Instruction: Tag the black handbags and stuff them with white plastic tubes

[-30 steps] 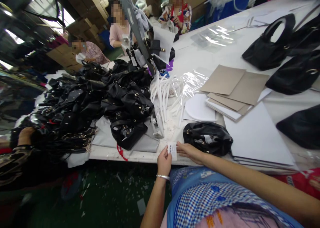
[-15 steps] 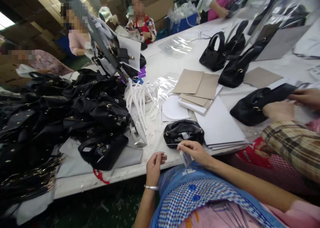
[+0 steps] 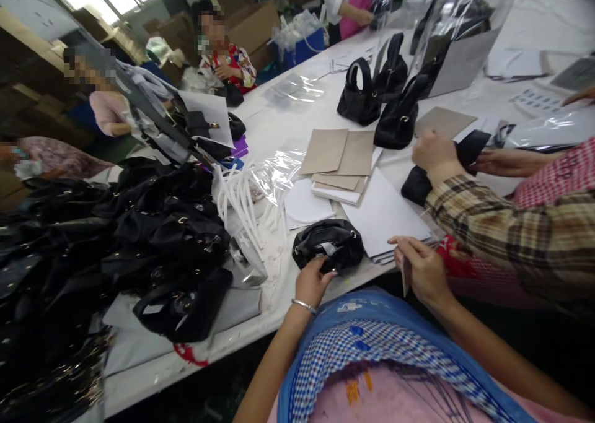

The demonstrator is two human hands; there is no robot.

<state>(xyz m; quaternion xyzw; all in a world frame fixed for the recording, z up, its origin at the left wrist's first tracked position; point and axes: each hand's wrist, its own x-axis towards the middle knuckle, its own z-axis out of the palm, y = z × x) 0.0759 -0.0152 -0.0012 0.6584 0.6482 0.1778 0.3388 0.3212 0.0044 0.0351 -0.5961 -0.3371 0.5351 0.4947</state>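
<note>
A small black handbag (image 3: pixel 328 249) lies at the near edge of the white table (image 3: pixel 279 119). My left hand (image 3: pixel 312 282) rests on the bag's near side, fingers curled on its edge. To the right, my right hand (image 3: pixel 421 268) is held just off the table edge, pinching a small paper tag (image 3: pixel 404 277) that hangs down from the fingers. It hovers beside a stack of white sheets (image 3: pixel 383 215).
A big heap of black handbags (image 3: pixel 116 237) fills the left. White plastic strips (image 3: pixel 239 203), clear bags (image 3: pixel 274 169) and brown cards (image 3: pixel 339 153) lie mid-table. A person in a plaid sleeve (image 3: pixel 502 231) handles a black bag (image 3: pixel 446 163) on the right. More upright bags (image 3: pixel 372 95) and other people are farther back.
My left hand has let go of the tag and moved onto the black handbag. My right hand carried the tag away to the right. The view swung right, showing the neighbour's arm.
</note>
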